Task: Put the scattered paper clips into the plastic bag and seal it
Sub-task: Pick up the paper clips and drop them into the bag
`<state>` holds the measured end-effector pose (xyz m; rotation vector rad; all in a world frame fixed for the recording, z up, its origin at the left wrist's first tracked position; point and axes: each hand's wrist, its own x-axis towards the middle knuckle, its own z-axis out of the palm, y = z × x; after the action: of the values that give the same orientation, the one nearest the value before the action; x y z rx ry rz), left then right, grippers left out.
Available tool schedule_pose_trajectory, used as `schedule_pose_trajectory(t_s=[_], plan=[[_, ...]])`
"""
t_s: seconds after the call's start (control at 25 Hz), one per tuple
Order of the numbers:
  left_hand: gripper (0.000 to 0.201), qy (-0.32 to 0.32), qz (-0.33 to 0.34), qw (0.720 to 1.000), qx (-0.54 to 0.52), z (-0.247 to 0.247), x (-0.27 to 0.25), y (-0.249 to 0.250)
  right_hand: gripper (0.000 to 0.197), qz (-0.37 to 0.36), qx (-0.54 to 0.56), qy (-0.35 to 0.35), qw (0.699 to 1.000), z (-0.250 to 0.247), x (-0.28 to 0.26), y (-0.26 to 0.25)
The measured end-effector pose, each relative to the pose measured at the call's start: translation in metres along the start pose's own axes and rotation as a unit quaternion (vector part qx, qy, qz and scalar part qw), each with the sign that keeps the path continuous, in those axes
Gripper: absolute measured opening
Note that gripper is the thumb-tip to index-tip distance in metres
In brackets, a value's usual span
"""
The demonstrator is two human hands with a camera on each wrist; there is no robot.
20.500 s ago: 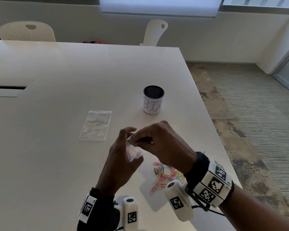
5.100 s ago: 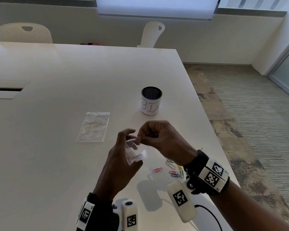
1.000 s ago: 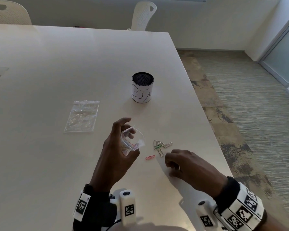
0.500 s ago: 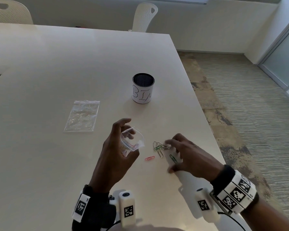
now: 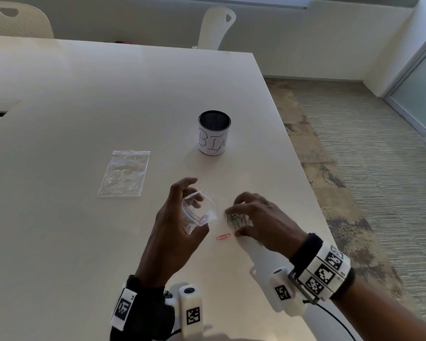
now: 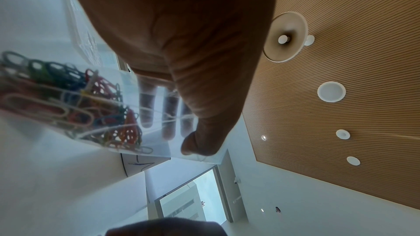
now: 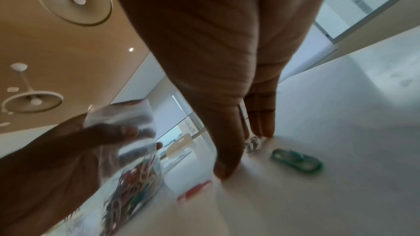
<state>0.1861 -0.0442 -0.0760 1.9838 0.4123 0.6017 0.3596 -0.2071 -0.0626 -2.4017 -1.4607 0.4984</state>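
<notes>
I am holding the plastic bag (image 5: 199,212) open in my left hand (image 5: 176,225) while my right hand (image 5: 258,219) is pinching up clips (image 5: 234,218), risking dropping them beside its narrow mouth.

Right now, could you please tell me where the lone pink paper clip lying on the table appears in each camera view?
Head: the pink paper clip lies low of centre, between both hands.
Left wrist: not in view.
Right wrist: a blurred pink streak at lower centre, beside the thumb tip.
Shared landmark: the clear plastic bag of coloured clips, held in the left hand.
</notes>
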Motion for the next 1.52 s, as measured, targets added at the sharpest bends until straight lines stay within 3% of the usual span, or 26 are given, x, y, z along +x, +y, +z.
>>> schedule_pose_trajectory(t_s=[0.08, 0.16, 0.56, 0.72, 0.8, 0.92, 1.04, 1.12, 1.32, 1.44, 1.52], plan=[[0.077, 0.0, 0.001, 1.0, 0.001, 0.001, 0.0, -0.001, 0.023, -0.018, -0.001, 0.03, 0.999, 0.008, -0.001, -0.007], [0.077, 0.001, 0.001, 1.0, 0.003, 0.001, 0.001, -0.002, 0.013, -0.017, -0.005, 0.043, 0.999, 0.014, -0.002, -0.011], [0.078, 0.008, -0.005, 1.0, -0.01, 0.0, 0.0, -0.004, 0.01, 0.031, 0.015, 0.03, 0.999, 0.009, 0.003, -0.014], [0.08, 0.012, -0.001, 1.0, -0.005, 0.0, 0.001, -0.005, 0.01, 0.061, 0.099, 0.068, 0.991, -0.001, 0.002, -0.004], [0.081, 0.015, 0.002, 1.0, -0.007, 0.0, 0.001, -0.006, 0.01, 0.08, 0.197, 0.111, 0.971, -0.01, 0.0, -0.002], [0.082, 0.015, 0.005, 1.0, -0.006, 0.001, 0.002, -0.008, 0.007, 0.066, 0.386, 0.167, 0.905, -0.025, -0.007, -0.025], [0.084, 0.013, 0.007, 1.0, 0.002, 0.001, 0.002, -0.009, 0.008, 0.016, 0.453, 0.21, 0.866, -0.033, -0.007, -0.061], [0.085, 0.016, 0.003, 1.0, 0.002, 0.001, 0.002, -0.007, 0.008, -0.01, 0.436, 0.231, 0.87, -0.03, -0.001, -0.077], [0.088, 0.024, -0.005, 1.0, -0.013, -0.001, 0.001, -0.006, 0.011, -0.066, 0.313, 0.206, 0.925, -0.016, 0.007, -0.086], [0.086, 0.026, 0.003, 1.0, -0.014, -0.001, 0.0, -0.008, 0.01, -0.075, 0.295, 0.223, 0.926, -0.027, 0.001, -0.084], [0.083, 0.027, 0.015, 0.999, -0.02, -0.001, 0.0, -0.009, 0.008, -0.039, 0.276, 0.264, 0.923, -0.036, -0.002, -0.07]])
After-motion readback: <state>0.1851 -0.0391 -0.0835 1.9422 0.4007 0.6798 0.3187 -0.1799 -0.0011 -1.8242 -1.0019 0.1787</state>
